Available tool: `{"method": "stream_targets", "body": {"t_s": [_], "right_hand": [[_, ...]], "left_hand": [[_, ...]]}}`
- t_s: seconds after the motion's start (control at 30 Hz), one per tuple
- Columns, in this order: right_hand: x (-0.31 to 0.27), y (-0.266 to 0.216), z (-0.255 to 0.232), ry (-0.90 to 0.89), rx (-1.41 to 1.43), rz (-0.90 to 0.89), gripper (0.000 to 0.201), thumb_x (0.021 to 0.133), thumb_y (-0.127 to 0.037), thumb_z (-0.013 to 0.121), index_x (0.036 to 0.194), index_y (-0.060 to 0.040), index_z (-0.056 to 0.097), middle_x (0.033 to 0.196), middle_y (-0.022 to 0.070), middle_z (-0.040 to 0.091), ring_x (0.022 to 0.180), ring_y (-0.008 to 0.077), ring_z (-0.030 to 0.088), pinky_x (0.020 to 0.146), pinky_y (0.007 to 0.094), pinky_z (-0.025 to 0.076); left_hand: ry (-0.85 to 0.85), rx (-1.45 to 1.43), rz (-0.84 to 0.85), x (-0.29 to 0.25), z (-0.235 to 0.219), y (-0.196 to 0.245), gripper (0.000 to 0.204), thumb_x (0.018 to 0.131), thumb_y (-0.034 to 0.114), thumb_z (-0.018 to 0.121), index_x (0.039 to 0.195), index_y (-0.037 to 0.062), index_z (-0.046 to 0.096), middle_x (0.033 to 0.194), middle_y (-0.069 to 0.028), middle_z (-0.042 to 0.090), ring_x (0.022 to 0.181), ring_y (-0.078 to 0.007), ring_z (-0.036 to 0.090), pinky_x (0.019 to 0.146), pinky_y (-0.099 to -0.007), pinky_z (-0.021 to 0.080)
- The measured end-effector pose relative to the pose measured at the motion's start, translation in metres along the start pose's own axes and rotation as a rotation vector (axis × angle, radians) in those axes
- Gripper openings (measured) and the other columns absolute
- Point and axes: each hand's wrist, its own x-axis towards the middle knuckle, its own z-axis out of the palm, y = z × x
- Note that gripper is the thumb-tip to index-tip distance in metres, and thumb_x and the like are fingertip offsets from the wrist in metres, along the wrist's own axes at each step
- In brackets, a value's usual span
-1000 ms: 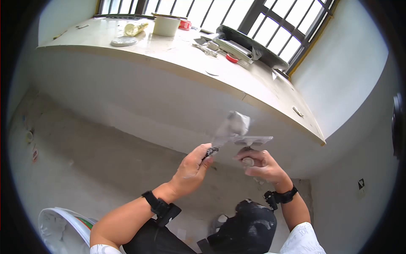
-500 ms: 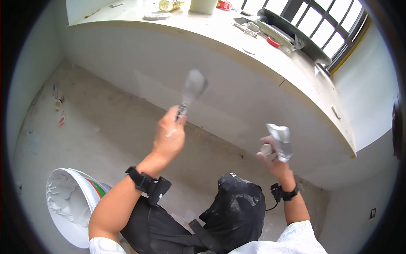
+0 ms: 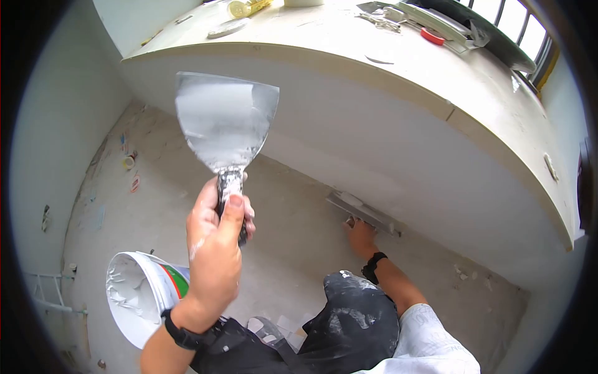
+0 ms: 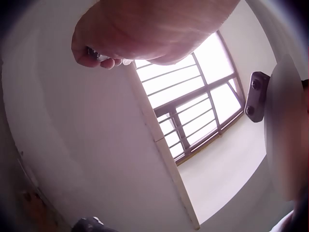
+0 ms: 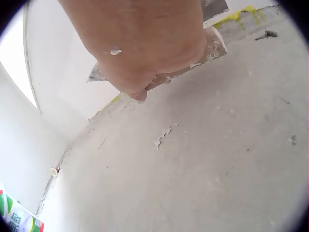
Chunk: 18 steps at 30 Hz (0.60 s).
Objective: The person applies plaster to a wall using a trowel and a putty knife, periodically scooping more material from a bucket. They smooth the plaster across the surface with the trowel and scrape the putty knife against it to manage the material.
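- While half a second ago the trowel (image 3: 361, 212) was up in the air below the right part of the window ledge (image 3: 293, 34), it is now low, at the foot of the wall (image 3: 386, 143) beneath that ledge; whether its edge touches the wall, I cannot tell.
- The right hand (image 3: 361, 240) has gone down with it, fingers curled round the handle.
- The left hand (image 3: 215, 249) has risen and grips the putty knife (image 3: 227, 118) by its handle, thumb laid along it; the blade points up, just below the ledge's front edge in the head view and well apart from the trowel.
- White smears show on the blade.
- The bucket (image 3: 128, 324) of white paste (image 3: 132, 290) stands on the floor (image 3: 286, 206) as before, below the ledge's left part.
- For the work, this seems to make the trowel the active tool, at the wall's lowest strip, with the putty knife held aside.
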Motion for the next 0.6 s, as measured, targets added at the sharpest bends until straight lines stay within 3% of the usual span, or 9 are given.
{"method": "stream_targets", "body": {"t_s": [0.07,0.17,0.27,0.3,0.37,0.47,0.53,0.6], "right_hand": [[0.014,0.004,-0.001,0.022,0.014,-0.018,0.038,0.077,-0.041,0.071,0.103,-0.0132,0.067,0.094,0.0105,0.068,0.095,0.0309,0.065,0.083,0.0449,0.051],[0.018,0.002,-0.028,-0.118,0.075,0.046,0.037,0.075,-0.036,0.073,0.1,-0.0083,0.069,0.088,0.0102,0.07,0.088,0.0287,0.067,0.078,0.0433,0.052],[0.025,-0.011,-0.032,0.019,0.265,0.08,0.039,0.07,-0.028,0.077,0.1,-0.0045,0.07,0.082,0.0094,0.07,0.078,0.0228,0.068,0.075,0.0378,0.053],[0.028,-0.017,-0.044,-0.011,0.354,0.094,0.044,0.069,-0.029,0.078,0.106,-0.0066,0.069,0.086,0.0091,0.071,0.08,0.0223,0.068,0.075,0.037,0.053],[0.029,-0.027,-0.081,-0.032,0.428,0.115,0.049,0.068,-0.029,0.08,0.111,-0.0088,0.069,0.09,0.0089,0.072,0.081,0.0219,0.068,0.075,0.0363,0.053],[0.026,-0.045,-0.155,0.056,0.531,0.041,0.049,0.067,-0.021,0.081,0.111,-0.0034,0.068,0.078,0.0063,0.069,0.068,0.015,0.063,0.069,0.0298,0.05],[0.017,-0.057,-0.207,0.128,0.756,0.041,0.042,0.07,-0.018,0.079,0.106,0.0012,0.067,0.068,0.0022,0.062,0.061,0.0123,0.055,0.064,0.0279,0.047],[-0.003,-0.071,-0.251,0.23,0.672,0.046,0.038,0.072,-0.018,0.078,0.102,0.0014,0.067,0.066,0.0022,0.059,0.059,0.0123,0.052,0.063,0.028,0.046]], "left_hand": [[0.037,-0.02,0.005,-0.007,0.007,-0.002,0.034,0.099,0.025,0.054,0.123,0.0012,0.052,0.079,0.0013,0.054,0.065,-0.0056,0.048,0.06,-0.0197,0.04],[0.107,-0.06,-0.018,-0.012,0.006,-0.006,0.035,0.099,0.026,0.054,0.124,0.0013,0.052,0.08,0.0009,0.054,0.067,-0.0058,0.048,0.062,-0.0205,0.04],[0.083,-0.032,0.063,0.001,-0.011,-0.024,0.033,0.099,0.025,0.053,0.123,0.0023,0.052,0.082,0.0014,0.052,0.069,-0.0047,0.045,0.064,-0.0198,0.04],[0.088,-0.042,0.07,0.006,-0.016,-0.029,0.033,0.099,0.025,0.053,0.123,0.0023,0.052,0.082,0.0014,0.052,0.069,-0.0047,0.045,0.064,-0.0198,0.04],[0.103,-0.039,0.106,0.016,-0.02,-0.035,0.029,0.1,0.025,0.052,0.119,0.0031,0.053,0.081,0.0017,0.052,0.069,-0.0043,0.045,0.064,-0.0195,0.04],[0.11,-0.039,0.116,0.033,-0.024,-0.052,0.023,0.1,0.024,0.051,0.111,0.0042,0.053,0.08,0.0023,0.051,0.068,-0.0036,0.044,0.063,-0.0183,0.039],[0.124,-0.023,0.103,0.041,-0.023,-0.059,0.02,0.1,0.024,0.051,0.106,0.0047,0.053,0.079,0.0027,0.05,0.066,-0.003,0.043,0.062,-0.0174,0.039],[0.104,-0.067,0.095,0.047,-0.021,-0.064,0.02,0.1,0.024,0.051,0.106,0.0047,0.053,0.079,0.0028,0.05,0.066,-0.0031,0.043,0.061,-0.0177,0.038]]}}
